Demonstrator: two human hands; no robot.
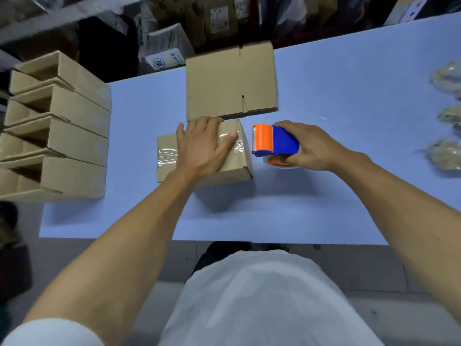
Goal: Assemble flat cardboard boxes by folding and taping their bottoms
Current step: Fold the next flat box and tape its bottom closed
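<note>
Item, far left: a row of assembled boxes (62,126), four in number, brown cardboard, lying side by side at the left edge of the table (349,96), open ends facing left, flaps showing.

Item, centre, near half of the table: one small cardboard box (232,168), standing bottom up, flaps folded shut. A strip of clear tape (167,156) runs across the upturned bottom, wrinkled at its left and right ends and turning down over the left edge.

Item, on that box: the left hand (202,146), laid flat, palm down, fingers straight and spread, pressing on the tape and the bottom flaps.

Item, centre, far side: a stack of flat boxes (230,81), unfolded, lying just beyond the small box, its far edge at the table's far rim.

Item, just right of the small box: a tape dispenser (274,143), blue body, orange front guard, a clear roll beneath, resting on the table surface, apart from the box.

Item, on the dispenser: the right hand (311,148), fingers curled round the blue handle, gripping it.

Item, far right edge: several clear plastic bundles (446,153), blurred, contents not legible.

Item, far background: shelving with cartons (219,18).
</note>
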